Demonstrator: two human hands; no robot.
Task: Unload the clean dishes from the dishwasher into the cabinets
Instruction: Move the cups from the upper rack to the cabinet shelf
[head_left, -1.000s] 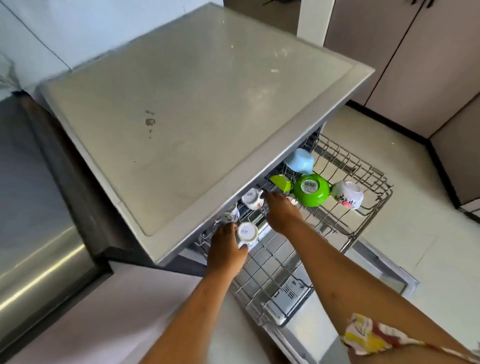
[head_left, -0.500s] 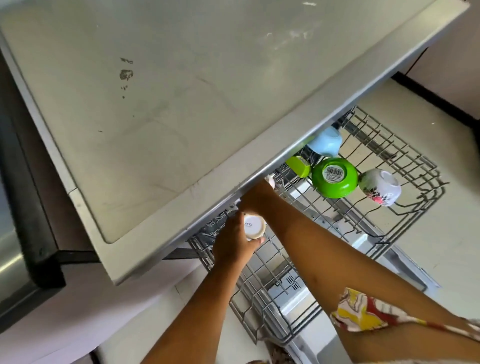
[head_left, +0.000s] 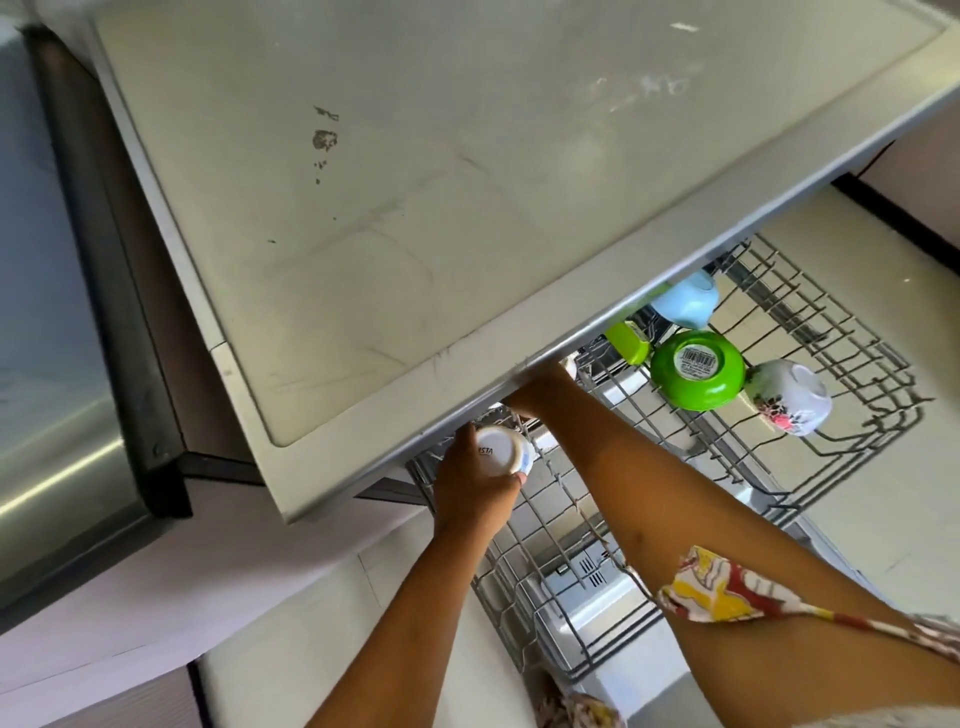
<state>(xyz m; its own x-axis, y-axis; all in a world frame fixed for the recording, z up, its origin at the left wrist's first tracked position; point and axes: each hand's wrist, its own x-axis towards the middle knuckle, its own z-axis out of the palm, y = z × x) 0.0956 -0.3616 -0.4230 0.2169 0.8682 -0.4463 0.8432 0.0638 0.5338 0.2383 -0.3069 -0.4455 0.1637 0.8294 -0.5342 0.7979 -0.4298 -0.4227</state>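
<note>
The dishwasher's upper wire rack (head_left: 841, 358) is pulled out below the worktop (head_left: 415, 182). My left hand (head_left: 470, 491) grips an upside-down white cup (head_left: 501, 451) at the rack's near left corner, just under the worktop's edge. My right hand (head_left: 537, 392) reaches into the rack beneath that edge; its fingers are hidden. Farther right in the rack sit a small green piece (head_left: 626, 340), a light blue cup (head_left: 685, 301), an upturned green bowl (head_left: 696, 370) with a barcode sticker, and a white floral cup (head_left: 787, 397).
The grey worktop overhangs the rack's back half and hides what stands there. A stainless steel appliance (head_left: 47, 374) stands at the left. The open dishwasher door (head_left: 587, 577) lies under the rack. Pale floor tiles (head_left: 883, 519) spread to the right.
My right hand has slid farther under the worktop's edge and out of sight. My left hand keeps hold of the white cup, its base now turned up. The view has moved closer.
</note>
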